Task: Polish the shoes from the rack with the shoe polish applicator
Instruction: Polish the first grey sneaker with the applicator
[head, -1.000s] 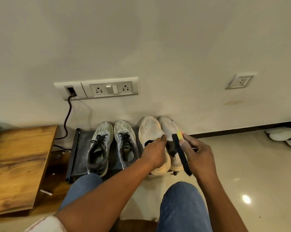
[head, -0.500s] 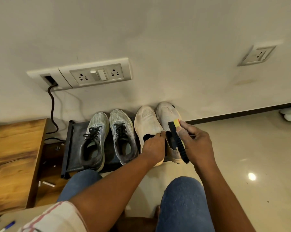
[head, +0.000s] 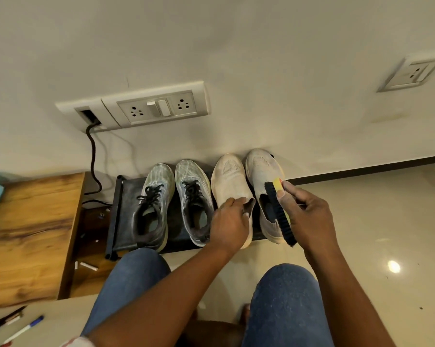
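A low black shoe rack (head: 126, 214) stands against the wall with two pairs on it. On its right half sit two cream slip-on shoes, the left one (head: 230, 181) and the right one (head: 264, 171). My left hand (head: 230, 225) grips the collar of the left cream shoe, covering its heel. My right hand (head: 309, 216) holds a shoe brush (head: 279, 214) with black bristles and a yellow back, its bristles over the opening of the right cream shoe.
Grey-green laced trainers (head: 151, 204) fill the rack's left half. A wooden table (head: 28, 236) stands at the left, with a black cable (head: 93, 161) running down from the wall sockets (head: 158, 107). My knees in jeans (head: 286, 301) are below. Glossy floor (head: 386, 234) lies to the right.
The view has shifted slightly. My right hand has brought the brush lower along the right cream shoe. My left hand has stayed on the left cream shoe's collar.
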